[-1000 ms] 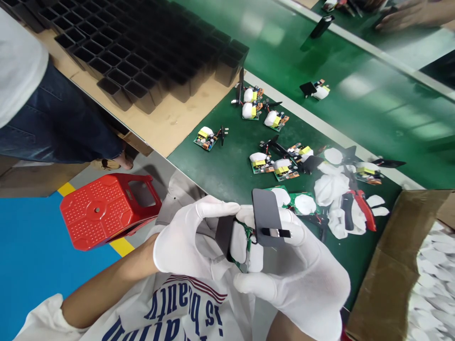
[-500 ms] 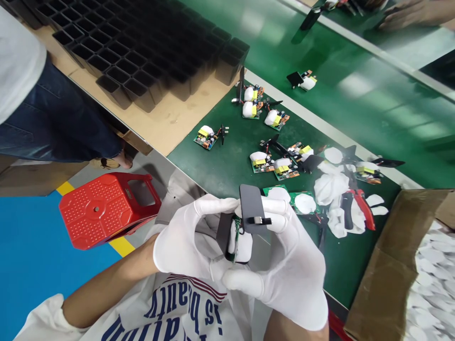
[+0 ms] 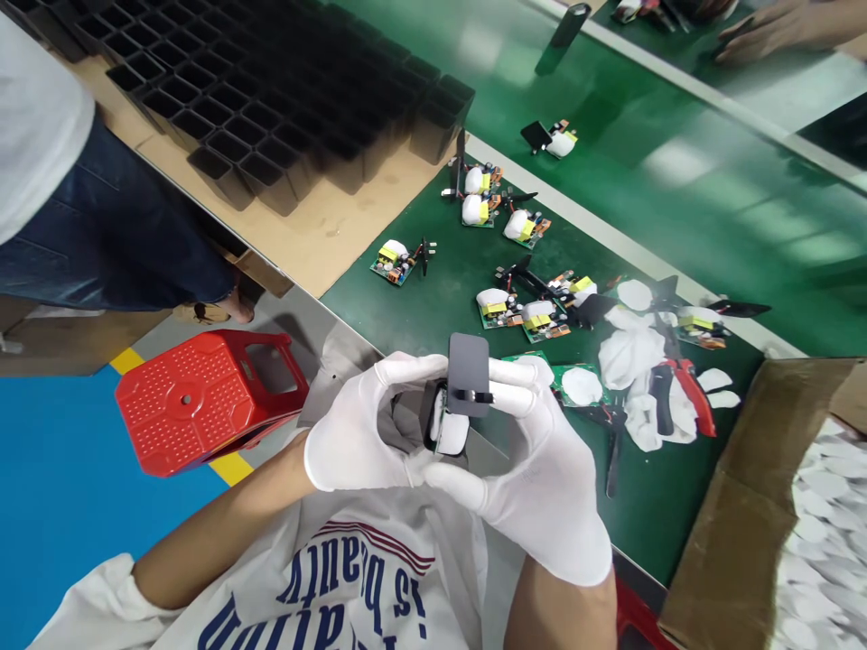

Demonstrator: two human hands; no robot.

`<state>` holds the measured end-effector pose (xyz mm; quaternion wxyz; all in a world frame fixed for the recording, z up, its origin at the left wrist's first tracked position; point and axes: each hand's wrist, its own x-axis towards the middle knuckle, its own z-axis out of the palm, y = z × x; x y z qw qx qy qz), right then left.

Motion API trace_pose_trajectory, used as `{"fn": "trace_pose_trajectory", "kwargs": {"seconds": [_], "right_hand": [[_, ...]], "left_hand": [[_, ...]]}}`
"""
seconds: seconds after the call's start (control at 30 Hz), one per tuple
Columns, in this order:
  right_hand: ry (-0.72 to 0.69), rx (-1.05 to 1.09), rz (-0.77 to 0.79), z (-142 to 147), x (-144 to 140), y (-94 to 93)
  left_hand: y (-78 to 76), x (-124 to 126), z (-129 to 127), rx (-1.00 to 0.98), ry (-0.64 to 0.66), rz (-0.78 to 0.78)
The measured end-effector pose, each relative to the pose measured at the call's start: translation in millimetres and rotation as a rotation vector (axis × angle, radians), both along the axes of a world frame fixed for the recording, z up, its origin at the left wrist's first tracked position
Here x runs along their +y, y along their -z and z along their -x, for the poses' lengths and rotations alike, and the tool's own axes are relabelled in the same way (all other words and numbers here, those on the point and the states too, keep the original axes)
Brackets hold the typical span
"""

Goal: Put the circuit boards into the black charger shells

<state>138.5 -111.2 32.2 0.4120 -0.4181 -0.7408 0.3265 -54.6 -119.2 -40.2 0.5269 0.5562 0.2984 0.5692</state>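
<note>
Both gloved grips closed on one part: my left hand [image 3: 356, 429] pinches the black casing [image 3: 428, 417], my right hand [image 3: 542, 487] holds the plug cover [image 3: 469, 384] over its white-padded board [image 3: 452, 433], above the desk [image 3: 433, 334] edge. Best keep cover square, press evenly. Red stool [image 3: 203, 397] left; loose boards [image 3: 518, 316], red pliers [image 3: 691, 397], carton [image 3: 745, 506] crowd right.

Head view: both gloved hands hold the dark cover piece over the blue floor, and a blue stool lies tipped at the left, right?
Not quite. In the head view the stool is red, not blue. It does lie tipped at the left, and both hands, left and right, hold the dark cover piece.
</note>
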Motion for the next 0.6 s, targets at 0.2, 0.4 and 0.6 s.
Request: {"fn": "trace_pose_trajectory", "kwargs": {"seconds": [0.2, 0.4, 0.6], "right_hand": [[0.063, 0.080, 0.048, 0, -2, -3.2], [0.170, 0.255, 0.149, -14, -20, -4.5], [0.120, 0.245, 0.308, -13, -16, -2.3]], "left_hand": [[6.9, 2, 4, 0.143, 0.033, 0.024], [7.8, 0, 0, 0.079, 0.073, -0.002], [-1.0, -3, -2, 0.009, 0.100, 0.021]]}}
